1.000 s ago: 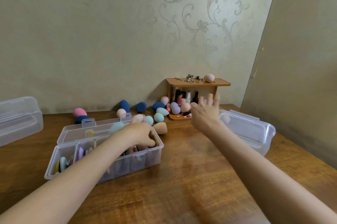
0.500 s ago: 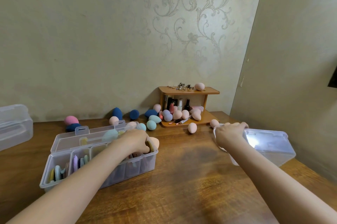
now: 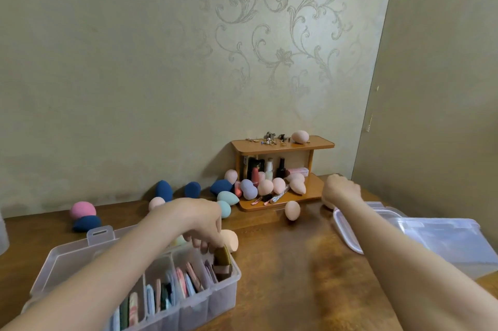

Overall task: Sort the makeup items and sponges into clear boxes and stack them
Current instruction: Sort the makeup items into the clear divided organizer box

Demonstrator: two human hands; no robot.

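two hands out: left hand (image 3: 200,220) fingers curled into the divided box (image 3: 188,301), right hand (image 3: 340,190) fisted, grip unclear

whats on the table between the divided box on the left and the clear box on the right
In the head view, mostly bare wood lies between the divided box and the clear box. The one loose peach sponge sits further back, near the small shelf.

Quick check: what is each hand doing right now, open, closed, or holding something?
Left hand: fingers curled down onto the dark olive pad in the divided box.
Right hand: curled; contents cannot be told.
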